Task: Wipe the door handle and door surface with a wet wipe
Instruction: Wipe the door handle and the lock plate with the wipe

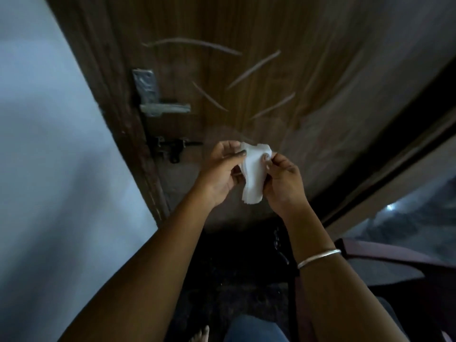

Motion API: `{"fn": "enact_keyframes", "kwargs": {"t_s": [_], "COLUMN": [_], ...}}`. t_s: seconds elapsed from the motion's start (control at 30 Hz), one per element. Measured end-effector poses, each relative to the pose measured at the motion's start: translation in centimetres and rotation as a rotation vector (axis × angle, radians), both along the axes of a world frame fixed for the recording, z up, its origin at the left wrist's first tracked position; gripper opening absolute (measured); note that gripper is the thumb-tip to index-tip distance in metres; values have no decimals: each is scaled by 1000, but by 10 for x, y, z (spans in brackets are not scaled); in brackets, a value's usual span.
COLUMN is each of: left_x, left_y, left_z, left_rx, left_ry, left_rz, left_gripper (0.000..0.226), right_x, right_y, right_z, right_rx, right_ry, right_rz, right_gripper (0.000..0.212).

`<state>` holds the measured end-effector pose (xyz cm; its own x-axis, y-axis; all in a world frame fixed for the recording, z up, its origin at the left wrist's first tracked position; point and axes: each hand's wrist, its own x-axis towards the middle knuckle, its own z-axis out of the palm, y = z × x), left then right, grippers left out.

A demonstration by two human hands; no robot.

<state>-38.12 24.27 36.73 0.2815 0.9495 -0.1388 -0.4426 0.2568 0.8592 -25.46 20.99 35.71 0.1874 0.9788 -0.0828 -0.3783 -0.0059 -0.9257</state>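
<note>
While facing the door (pixel 246 70), both hands (pixel 249 174) pinch a wet wipe (pixel 254 174)

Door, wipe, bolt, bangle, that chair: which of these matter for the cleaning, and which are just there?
Part of the job:
wet wipe, held in both hands
door handle
door
left hand
right hand

Just there:
sliding bolt
bangle
chair
wall
</note>
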Motion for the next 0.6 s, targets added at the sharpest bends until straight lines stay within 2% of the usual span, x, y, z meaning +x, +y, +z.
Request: {"fn": "enact_keyframes", "kwargs": {"t_s": [0.23, 0.3, 0.37, 0.47, 0.6], "left_x": [-36, -43, -47, -52, -57], "left_y": [41, 52, 57, 62, 68], "left_z": [21, 25, 28, 35, 42], "left_rx": [79, 48, 31, 49, 113], "left_ry": [63, 94, 56, -9, 219], "left_rz": [321, 409, 408, 347, 451], "left_gripper": [26, 18, 7, 17, 14], "right_x": [-37, -42, -44, -49, -54], "right_y": [62, 77, 86, 98, 115], "right_z": [25, 34, 41, 49, 57], "right_rx": [62, 83, 91, 139, 233], "right_ry": [38, -52, -230, -435, -525], "right_rz": [172, 224, 232, 254, 311], "right_gripper": [14, 14, 16, 17, 18]}}
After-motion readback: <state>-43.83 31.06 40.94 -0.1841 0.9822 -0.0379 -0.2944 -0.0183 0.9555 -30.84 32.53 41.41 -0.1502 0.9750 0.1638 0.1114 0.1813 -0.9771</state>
